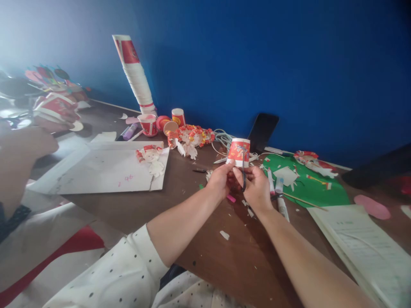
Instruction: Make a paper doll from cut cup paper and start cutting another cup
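Observation:
A red and white printed paper cup (237,150) is held upside down above the brown table, in front of the blue wall. My left hand (221,181) grips it by its white lower edge. In my right hand (257,188) is a pair of dark scissors (244,173), fingers closed round the handles. Their blade stands upright against the cup's front, over its right half; how deep it has cut cannot be seen. White paper scraps (224,235) and a small pink piece (231,198) lie below my hands.
A tall stack of paper cups (138,81) leans at the wall. Cut cup figures (194,137), a phone (263,130), green paper (308,179), markers (282,205), and printed sheets (362,244) surround my hands. Left are white card (105,171) and another person's arm (19,158).

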A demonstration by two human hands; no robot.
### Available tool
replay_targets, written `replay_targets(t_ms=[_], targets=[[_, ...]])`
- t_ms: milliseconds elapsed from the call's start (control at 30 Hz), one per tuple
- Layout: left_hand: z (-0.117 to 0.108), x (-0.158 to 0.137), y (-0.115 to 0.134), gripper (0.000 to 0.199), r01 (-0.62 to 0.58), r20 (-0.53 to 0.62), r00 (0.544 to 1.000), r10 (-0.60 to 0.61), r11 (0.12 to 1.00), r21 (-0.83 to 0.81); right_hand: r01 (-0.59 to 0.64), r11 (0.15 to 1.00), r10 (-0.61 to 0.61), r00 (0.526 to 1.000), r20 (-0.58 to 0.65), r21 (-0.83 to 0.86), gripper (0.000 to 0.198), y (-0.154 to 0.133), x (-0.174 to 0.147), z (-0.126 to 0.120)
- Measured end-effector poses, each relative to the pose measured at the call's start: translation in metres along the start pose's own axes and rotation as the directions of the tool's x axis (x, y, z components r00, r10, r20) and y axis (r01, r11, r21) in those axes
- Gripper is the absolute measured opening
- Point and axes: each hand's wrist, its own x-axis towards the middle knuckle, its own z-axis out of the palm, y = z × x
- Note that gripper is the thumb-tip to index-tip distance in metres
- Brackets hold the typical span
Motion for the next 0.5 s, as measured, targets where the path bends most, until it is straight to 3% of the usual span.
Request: replay_targets(t_ms=[267, 500], targets=[[-0.0023, -0.0005, -0.0009, 0.03, 0.03, 0.035, 0.999, -0.032, 0.998, 0.048, -0.02, 1.0, 0.02, 1.0, -0.01, 0.016, 0.046, -0.0045, -0.0025, 0.0009], [-0.0017, -0.0011, -0.0009, 0.029, 0.085, 0.018, 0.996, -0.084, 0.996, -0.005, -0.052, 0.997, 0.052, 0.999, -0.012, 0.059, 0.05, -0.0053, -0.0026, 0.0029]])
